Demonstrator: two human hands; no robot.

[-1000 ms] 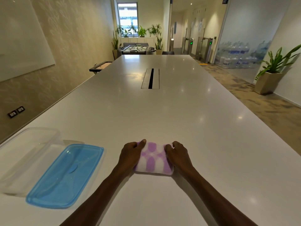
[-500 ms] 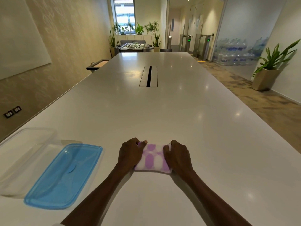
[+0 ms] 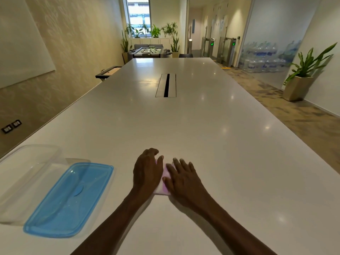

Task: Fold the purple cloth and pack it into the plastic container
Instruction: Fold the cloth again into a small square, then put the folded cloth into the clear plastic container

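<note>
Now the purple cloth [image 3: 164, 183] is a much smaller bundle than half a second ago: only a narrow pink-and-white strip shows between the hands, where a wide checked rectangle was exposed before. Looks like one more fold went in, sides brought toward the middle. It sits on the white surface [image 3: 230, 144] near the front edge, centre of view. Left hand [image 3: 147, 172] is curled over the cloth's left part, fingers bent down at the far edge; right hand [image 3: 182, 178] lies flat, fingers spread, palm down on the right part. Both press on the cloth, neither pinching it as far as I can tell; the hands are almost touching. Judgement: fold is being flattened, folding is about done, packing not started. The clear plastic container [image 3: 27, 173] stands open, well off to the left, nothing visible inside. The blue lid [image 3: 70, 199] lies beside it, overlapping its near right corner. Next step likely needs a pick-up and a carry left; the bundle may spring open when pressure comes off.
</note>
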